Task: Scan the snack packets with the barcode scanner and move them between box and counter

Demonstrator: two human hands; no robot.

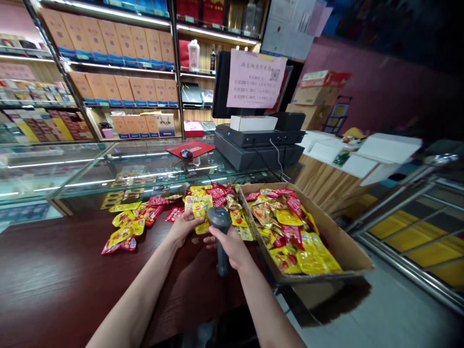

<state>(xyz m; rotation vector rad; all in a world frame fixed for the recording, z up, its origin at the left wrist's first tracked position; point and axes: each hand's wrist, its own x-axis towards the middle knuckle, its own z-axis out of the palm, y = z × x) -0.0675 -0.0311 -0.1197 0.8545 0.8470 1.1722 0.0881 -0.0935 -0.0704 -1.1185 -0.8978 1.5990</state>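
Between the thumb and fingers of my left hand point(184, 227) is a yellow snack packet point(202, 210), held upright. My right hand point(232, 246) is wrapped around a dark grey barcode scanner point(219, 218), its head close beside the packet and its handle pointing down. Behind both hands lies a pile of red, yellow and gold snack packets point(219, 192). More yellow and red packets point(126, 227) are scattered on the dark wooden counter to the left. An open cardboard box point(348, 246) full of similar packets stands to the right of my right hand.
A glass display counter point(87, 169) runs along the back, with a mouse point(186, 153) on a red pad point(199, 148). Behind the box stand a cash drawer point(253, 154) and a monitor point(222, 87) with a paper notice. Metal rails point(409, 232) rise at the right.
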